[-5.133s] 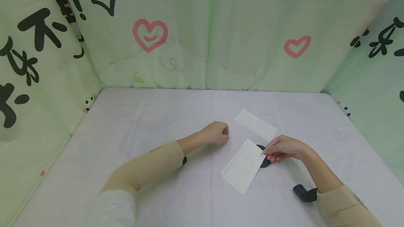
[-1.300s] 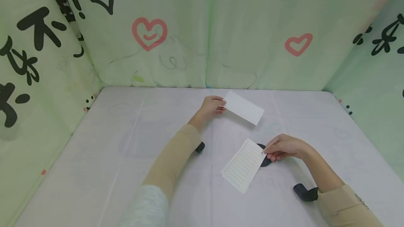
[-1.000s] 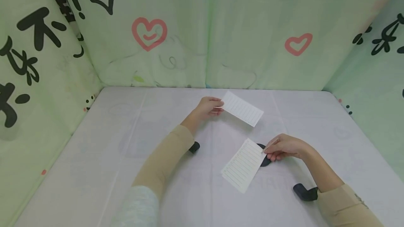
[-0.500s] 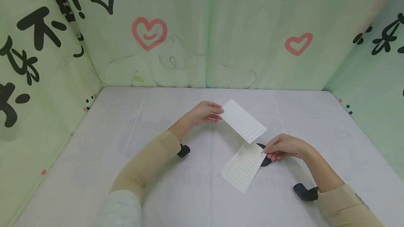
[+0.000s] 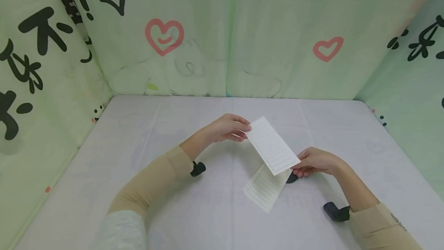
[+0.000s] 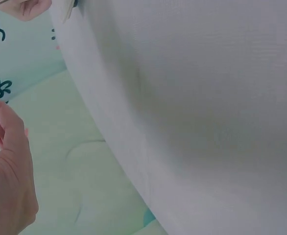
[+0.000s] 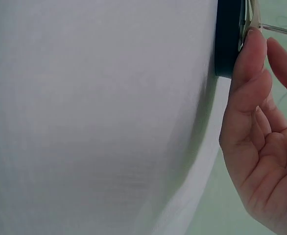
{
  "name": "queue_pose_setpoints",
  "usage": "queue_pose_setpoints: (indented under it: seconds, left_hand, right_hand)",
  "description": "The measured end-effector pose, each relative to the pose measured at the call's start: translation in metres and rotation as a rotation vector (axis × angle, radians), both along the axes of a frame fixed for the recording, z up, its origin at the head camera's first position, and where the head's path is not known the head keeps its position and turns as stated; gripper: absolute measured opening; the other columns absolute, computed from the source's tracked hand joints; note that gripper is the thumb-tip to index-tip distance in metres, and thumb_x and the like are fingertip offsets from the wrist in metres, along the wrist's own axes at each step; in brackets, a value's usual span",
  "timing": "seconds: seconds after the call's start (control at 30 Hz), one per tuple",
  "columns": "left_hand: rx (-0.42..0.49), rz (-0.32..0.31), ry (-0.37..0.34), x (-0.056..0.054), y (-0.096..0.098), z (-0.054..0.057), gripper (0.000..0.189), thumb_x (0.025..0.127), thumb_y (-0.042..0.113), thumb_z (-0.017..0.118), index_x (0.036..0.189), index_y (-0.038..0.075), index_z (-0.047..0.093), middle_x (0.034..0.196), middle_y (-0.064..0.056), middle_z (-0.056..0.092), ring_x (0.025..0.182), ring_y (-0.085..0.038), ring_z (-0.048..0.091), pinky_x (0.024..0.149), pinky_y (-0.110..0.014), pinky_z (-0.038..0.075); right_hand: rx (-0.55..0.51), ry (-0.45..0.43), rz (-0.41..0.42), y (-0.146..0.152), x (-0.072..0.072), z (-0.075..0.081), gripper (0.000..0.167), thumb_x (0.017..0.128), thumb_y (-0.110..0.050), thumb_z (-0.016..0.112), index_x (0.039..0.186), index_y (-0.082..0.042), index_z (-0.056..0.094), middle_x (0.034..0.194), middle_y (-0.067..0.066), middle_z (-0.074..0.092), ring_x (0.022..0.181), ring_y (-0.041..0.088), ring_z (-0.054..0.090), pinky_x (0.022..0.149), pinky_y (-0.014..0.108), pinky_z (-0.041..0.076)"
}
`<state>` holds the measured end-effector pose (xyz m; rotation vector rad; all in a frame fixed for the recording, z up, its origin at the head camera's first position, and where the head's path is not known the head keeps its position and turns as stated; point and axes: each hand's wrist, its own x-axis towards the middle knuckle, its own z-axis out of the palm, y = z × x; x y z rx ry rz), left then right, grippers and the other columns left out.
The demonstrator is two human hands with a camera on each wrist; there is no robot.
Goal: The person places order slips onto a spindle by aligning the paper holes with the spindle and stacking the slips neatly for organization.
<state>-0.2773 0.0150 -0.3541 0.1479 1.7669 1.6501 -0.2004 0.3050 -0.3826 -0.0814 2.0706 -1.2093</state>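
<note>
My left hand (image 5: 230,128) pinches a white printed card (image 5: 272,146) with lined rows by its upper left edge, tilted above the table. The card's lower right corner reaches the fingertips of my right hand (image 5: 317,161). Beneath it, lined cards (image 5: 265,192) lie over the round dark base of a receipt spike (image 5: 292,177). In the right wrist view the thin metal rod (image 7: 280,30) stands out from the cards, and curled right fingers (image 7: 251,49) touch the base's rim and the cards. Whether the rod pierces the upper card cannot be seen.
A white cloth covers the table (image 5: 187,211). Pale green printed curtains (image 5: 201,49) enclose the back and both sides. Black wrist devices (image 5: 336,212) stick out at both cuffs.
My left hand has picked up the loose card from the table, lifted it, and brought it forward and rightward over the other cards. My right hand has stayed at the receipt spike.
</note>
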Motion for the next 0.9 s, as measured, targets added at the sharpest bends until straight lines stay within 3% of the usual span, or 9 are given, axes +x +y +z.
queue_pose_setpoints:
  seconds: [0.2, 0.4, 0.53, 0.63, 0.8, 0.9]
  left_hand:
    - [0.001, -0.079, 0.037, 0.009, 0.003, 0.006, 0.031, 0.087, 0.008, 0.062, 0.115, -0.002, 0.056, 0.088, -0.01, 0.063, 0.07, -0.018, 0.06, 0.066, -0.025, 0.053]
    - [-0.004, -0.144, 0.042, 0.019, 0.008, 0.016, 0.029, 0.086, 0.008, 0.063, 0.113, -0.002, 0.058, 0.086, -0.009, 0.063, 0.067, -0.017, 0.059, 0.067, -0.025, 0.053]
    - [0.001, -0.183, 0.049, 0.026, 0.014, 0.023, 0.027, 0.085, 0.007, 0.063, 0.11, -0.002, 0.058, 0.083, -0.008, 0.063, 0.065, -0.017, 0.058, 0.067, -0.025, 0.053]
    - [0.012, -0.218, 0.063, 0.032, 0.019, 0.029, 0.025, 0.085, 0.006, 0.063, 0.108, -0.002, 0.059, 0.081, -0.007, 0.063, 0.063, -0.016, 0.057, 0.066, -0.025, 0.053]
    - [0.031, -0.278, 0.078, 0.042, 0.029, 0.037, 0.018, 0.084, 0.004, 0.063, 0.101, 0.0, 0.062, 0.078, -0.007, 0.064, 0.062, -0.017, 0.058, 0.063, -0.024, 0.052]
    - [0.034, -0.312, 0.081, 0.049, 0.036, 0.042, 0.015, 0.084, 0.004, 0.063, 0.098, 0.001, 0.063, 0.078, -0.008, 0.065, 0.063, -0.017, 0.058, 0.061, -0.023, 0.052]
  right_hand:
    - [0.083, 0.059, 0.015, 0.005, 0.003, 0.005, 0.027, 0.088, -0.016, 0.058, 0.103, 0.006, 0.064, 0.077, 0.005, 0.065, 0.066, 0.013, 0.058, 0.061, 0.024, 0.051]
    - [0.162, 0.161, -0.032, 0.012, 0.011, 0.028, 0.044, 0.088, -0.028, 0.06, 0.117, 0.006, 0.056, 0.096, 0.01, 0.065, 0.083, 0.019, 0.061, 0.073, 0.031, 0.052]
    - [0.1, 0.255, -0.066, 0.019, 0.017, 0.049, 0.048, 0.092, -0.026, 0.054, 0.124, 0.009, 0.047, 0.106, 0.015, 0.062, 0.092, 0.02, 0.062, 0.079, 0.028, 0.051]
    - [0.024, 0.327, -0.104, 0.02, 0.022, 0.064, 0.044, 0.095, -0.024, 0.051, 0.125, 0.009, 0.046, 0.104, 0.008, 0.064, 0.092, 0.016, 0.063, 0.079, 0.024, 0.051]
    - [-0.101, 0.396, -0.118, 0.018, 0.029, 0.08, 0.021, 0.096, -0.014, 0.046, 0.112, -0.01, 0.059, 0.099, -0.001, 0.066, 0.089, 0.013, 0.064, 0.076, 0.023, 0.052]
    - [-0.147, 0.405, -0.092, 0.014, 0.033, 0.086, 0.022, 0.097, -0.01, 0.044, 0.105, -0.019, 0.062, 0.098, 0.001, 0.067, 0.087, 0.016, 0.064, 0.074, 0.025, 0.052]
